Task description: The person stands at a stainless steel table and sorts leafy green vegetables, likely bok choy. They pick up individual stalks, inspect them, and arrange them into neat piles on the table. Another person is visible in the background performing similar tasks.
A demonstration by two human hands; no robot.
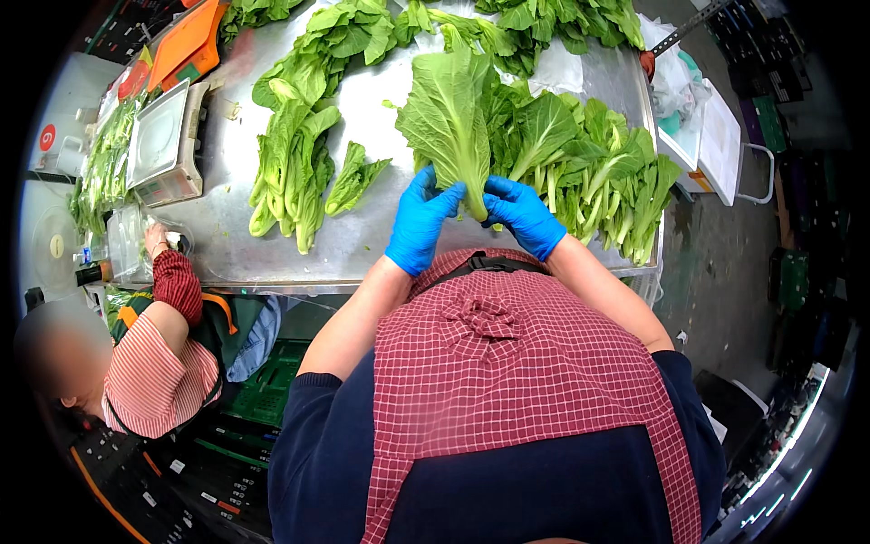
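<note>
Both my hands wear blue gloves and hold one leafy green vegetable point(448, 115) upright over the near edge of the metal table point(353, 255). My left hand point(425, 221) grips its lower left side, fingers partly behind the leaf. My right hand point(522, 212) pinches the pale stem end. Right of the hands lies a wide heap of leafy greens point(578, 163), stems towards me. To the left are a bunch of greens point(289, 170) and a small separate head point(353, 180). More greens point(346, 30) lie along the far side.
At the left stand a weighing scale point(160, 143), an orange crate point(183, 44) and packed greens point(109, 149). A co-worker's hand point(156, 238) rests near clear plastic packaging there. Right of the table is a white container point(717, 143) with plastic bags; a green crate point(265, 384) sits below left.
</note>
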